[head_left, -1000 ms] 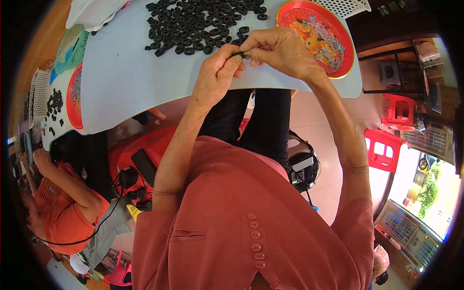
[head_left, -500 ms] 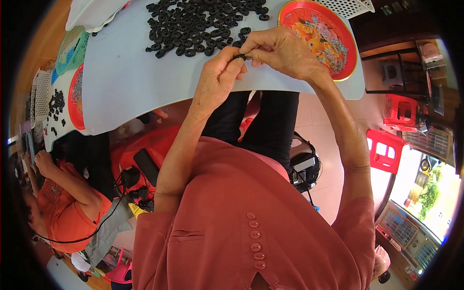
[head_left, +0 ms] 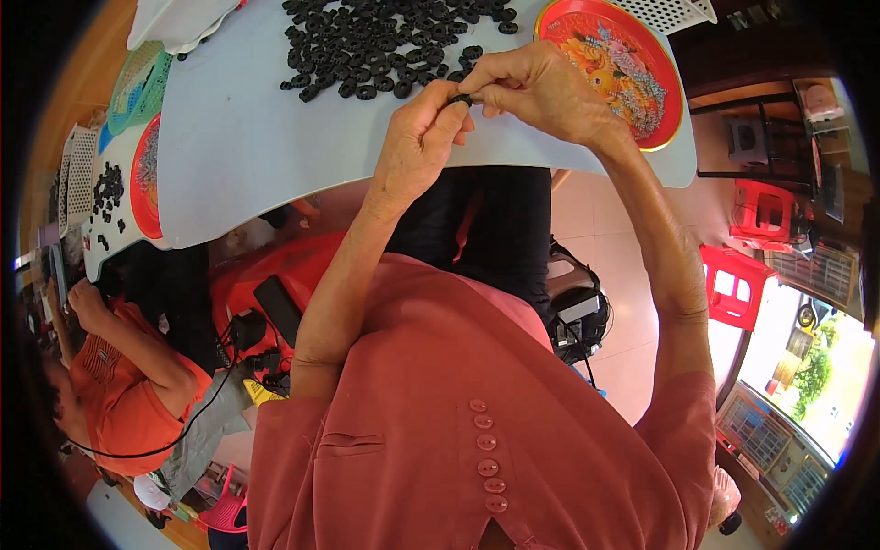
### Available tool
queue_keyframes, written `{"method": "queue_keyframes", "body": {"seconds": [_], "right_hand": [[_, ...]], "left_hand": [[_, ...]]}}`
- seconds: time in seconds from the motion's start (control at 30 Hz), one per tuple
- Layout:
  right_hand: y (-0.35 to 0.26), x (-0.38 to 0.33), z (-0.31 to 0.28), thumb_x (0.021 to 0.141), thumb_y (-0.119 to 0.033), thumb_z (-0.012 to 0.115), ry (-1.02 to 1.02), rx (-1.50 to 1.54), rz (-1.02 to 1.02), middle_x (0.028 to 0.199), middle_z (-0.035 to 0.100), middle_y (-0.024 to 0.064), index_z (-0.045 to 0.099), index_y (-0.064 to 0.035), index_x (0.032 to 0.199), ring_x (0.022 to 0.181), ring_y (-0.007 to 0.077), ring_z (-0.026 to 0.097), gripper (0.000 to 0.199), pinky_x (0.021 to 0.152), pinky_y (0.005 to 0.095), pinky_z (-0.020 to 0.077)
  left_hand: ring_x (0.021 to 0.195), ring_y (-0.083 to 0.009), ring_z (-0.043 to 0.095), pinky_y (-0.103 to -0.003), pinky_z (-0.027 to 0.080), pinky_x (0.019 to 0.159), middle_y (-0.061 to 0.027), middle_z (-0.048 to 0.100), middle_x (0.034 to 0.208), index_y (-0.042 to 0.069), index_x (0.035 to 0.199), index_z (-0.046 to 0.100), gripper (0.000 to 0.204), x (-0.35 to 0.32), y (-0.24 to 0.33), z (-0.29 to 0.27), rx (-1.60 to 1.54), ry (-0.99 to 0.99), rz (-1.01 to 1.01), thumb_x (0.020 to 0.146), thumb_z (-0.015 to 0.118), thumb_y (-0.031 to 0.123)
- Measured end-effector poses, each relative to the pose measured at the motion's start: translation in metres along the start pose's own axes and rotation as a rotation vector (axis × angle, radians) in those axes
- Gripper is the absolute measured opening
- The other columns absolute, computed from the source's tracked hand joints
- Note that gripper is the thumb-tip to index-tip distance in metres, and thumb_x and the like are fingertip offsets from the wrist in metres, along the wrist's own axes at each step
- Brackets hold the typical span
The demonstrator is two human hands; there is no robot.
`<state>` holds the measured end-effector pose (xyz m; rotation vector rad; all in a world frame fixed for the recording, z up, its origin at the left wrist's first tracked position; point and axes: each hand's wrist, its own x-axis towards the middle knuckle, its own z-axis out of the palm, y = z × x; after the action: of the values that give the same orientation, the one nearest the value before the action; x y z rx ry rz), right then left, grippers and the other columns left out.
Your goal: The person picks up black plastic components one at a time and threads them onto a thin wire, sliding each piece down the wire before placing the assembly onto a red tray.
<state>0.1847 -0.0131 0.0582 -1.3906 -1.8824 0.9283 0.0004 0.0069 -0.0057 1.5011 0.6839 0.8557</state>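
Note:
Above the table's near edge, my left hand [head_left: 423,137] pinches a small black ring-like part [head_left: 461,99] between thumb and forefinger. My right hand [head_left: 534,90] meets it from the other side, its thumb and forefinger closed at the part's right edge. Whatever sits between the right fingertips is too small to make out. Just beyond my hands lies a wide spread of similar black parts [head_left: 367,55], each with holes. Close to my right hand is a round red tray [head_left: 662,128] with a flower pattern and small silvery pieces on it.
The grey-white table [head_left: 238,156] curves at its near edge. White perforated baskets [head_left: 665,13] stand at the far right, a green basket [head_left: 142,92] at the far left. A co-worker in orange [head_left: 137,385] sits at left. Red stools [head_left: 731,286] stand at right.
Both hands stay together at the black part, with only a slight shift of the fingers. The view has moved a little, and my legs have drawn closer together.

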Motion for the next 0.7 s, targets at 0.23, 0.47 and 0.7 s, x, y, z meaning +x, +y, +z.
{"method": "queue_keyframes", "body": {"seconds": [0.23, 0.47, 0.7], "right_hand": [[-0.007, -0.002, 0.0, 0.087, -0.002, 0.062, -0.028, 0.001, 0.085, 0.077, 0.065, 0.0022, 0.069, -0.0026, 0.1, 0.072, 0.0089, 0.061, 0.014, 0.067, 0.0249, 0.0513], [-0.008, -0.003, 0.004, 0.084, -0.001, 0.061, 0.048, 0.017, 0.051, 0.071, 0.067, 0.0081, 0.068, -0.0003, 0.09, 0.066, 0.0127, 0.067, 0.009, 0.06, 0.0273, 0.0529], [-0.013, 0.001, 0.008, 0.08, -0.002, 0.063, 0.094, -0.217, -0.006, 0.07, 0.066, 0.0129, 0.068, -0.0009, 0.09, 0.06, 0.0199, 0.064, 0.011, 0.058, 0.034, 0.0498]], "left_hand": [[0.064, -0.0094, 0.054, -0.024, 0.044, 0.059, -0.0021, 0.06, 0.075, 0.001, 0.095, 0.058, 0.014, 0.0, 0.0, -0.001, 0.011, 0.011, 0.01, 0.094, 0.05, 0.013], [0.063, -0.0089, 0.053, -0.024, 0.044, 0.058, -0.0024, 0.06, 0.075, 0.001, 0.096, 0.058, 0.014, 0.0, 0.002, 0.001, 0.02, 0.017, 0.003, 0.094, 0.05, 0.013], [0.064, -0.0096, 0.054, -0.024, 0.045, 0.059, -0.0029, 0.06, 0.075, 0.001, 0.1, 0.058, 0.016, 0.001, 0.001, -0.001, 0.038, 0.036, -0.003, 0.095, 0.05, 0.013]]}}
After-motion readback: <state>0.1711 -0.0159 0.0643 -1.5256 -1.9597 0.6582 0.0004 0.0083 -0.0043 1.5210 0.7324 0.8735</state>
